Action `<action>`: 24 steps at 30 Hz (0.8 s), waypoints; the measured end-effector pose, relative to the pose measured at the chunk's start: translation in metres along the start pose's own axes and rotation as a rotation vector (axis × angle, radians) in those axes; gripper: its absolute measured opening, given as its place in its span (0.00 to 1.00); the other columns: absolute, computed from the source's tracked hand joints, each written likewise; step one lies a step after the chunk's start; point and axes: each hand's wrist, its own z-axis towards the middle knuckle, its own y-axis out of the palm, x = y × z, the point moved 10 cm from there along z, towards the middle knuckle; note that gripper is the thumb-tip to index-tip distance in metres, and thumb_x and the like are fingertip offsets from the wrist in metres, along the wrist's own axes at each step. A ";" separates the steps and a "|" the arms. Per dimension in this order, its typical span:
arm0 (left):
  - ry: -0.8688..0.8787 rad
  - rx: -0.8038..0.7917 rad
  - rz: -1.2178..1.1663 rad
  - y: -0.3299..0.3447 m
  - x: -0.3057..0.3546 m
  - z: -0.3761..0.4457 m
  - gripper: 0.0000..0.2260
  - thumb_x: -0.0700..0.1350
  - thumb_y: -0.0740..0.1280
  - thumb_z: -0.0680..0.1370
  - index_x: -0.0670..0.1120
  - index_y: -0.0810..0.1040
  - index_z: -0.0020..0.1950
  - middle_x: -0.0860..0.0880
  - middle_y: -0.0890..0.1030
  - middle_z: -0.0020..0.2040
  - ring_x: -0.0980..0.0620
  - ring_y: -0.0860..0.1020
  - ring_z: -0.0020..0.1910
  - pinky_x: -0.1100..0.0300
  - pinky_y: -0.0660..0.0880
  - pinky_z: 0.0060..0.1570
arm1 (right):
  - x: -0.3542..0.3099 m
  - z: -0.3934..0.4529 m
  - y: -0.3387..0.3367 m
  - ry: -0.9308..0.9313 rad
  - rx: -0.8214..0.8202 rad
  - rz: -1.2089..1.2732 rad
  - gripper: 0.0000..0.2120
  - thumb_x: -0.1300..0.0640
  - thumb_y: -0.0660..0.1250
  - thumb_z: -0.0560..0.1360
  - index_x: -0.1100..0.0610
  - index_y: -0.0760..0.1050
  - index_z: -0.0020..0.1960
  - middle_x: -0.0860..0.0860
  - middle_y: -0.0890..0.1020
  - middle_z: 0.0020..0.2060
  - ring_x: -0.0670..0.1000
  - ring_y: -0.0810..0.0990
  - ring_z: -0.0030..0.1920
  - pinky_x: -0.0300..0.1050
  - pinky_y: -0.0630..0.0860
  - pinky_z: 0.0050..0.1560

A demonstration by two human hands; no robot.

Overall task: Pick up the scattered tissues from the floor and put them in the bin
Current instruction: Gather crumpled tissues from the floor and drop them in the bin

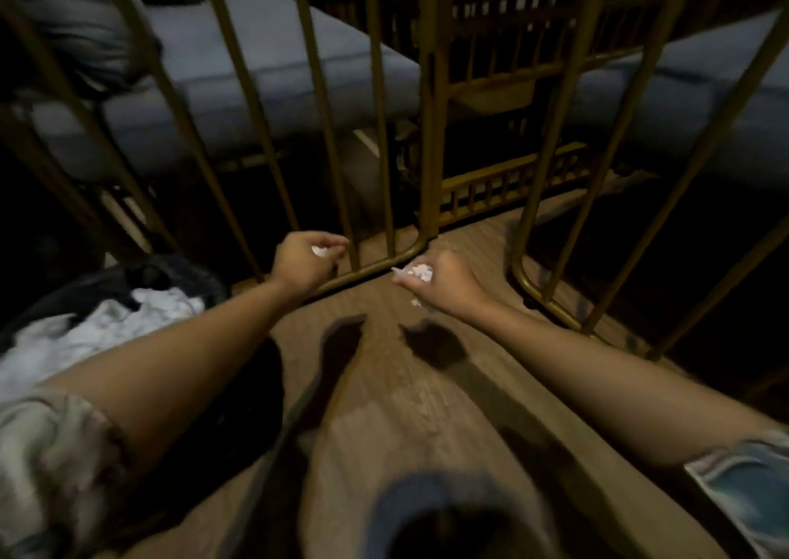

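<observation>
My left hand (305, 266) is curled around a small white tissue scrap (320, 251), held above the wooden floor next to a gold metal frame. My right hand (444, 281) is closed on a bunch of white tissue pieces (416, 271), with one bit (415, 302) showing just below the palm. A dark bin (170, 272) lined with a black bag and holding white crumpled material stands at the left, beside my left forearm. The picture is blurred, so small scraps on the floor are hard to make out.
Gold metal bars (384, 131) of furniture frames rise right in front of both hands, with a curved foot rail (384, 264) on the floor. Blue-grey cushions (264, 59) lie behind them. A second frame (550, 298) stands to the right. Wooden floor (427, 409) stretches toward me.
</observation>
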 end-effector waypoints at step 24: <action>-0.199 -0.327 0.594 -0.197 -0.234 -0.065 0.25 0.40 0.67 0.76 0.40 0.65 0.71 0.40 0.68 0.70 0.41 0.65 0.71 0.54 0.60 0.69 | -0.264 0.015 0.322 -0.407 -0.810 -0.399 0.34 0.49 0.59 0.80 0.49 0.44 0.79 0.57 0.39 0.78 0.60 0.35 0.77 0.59 0.41 0.74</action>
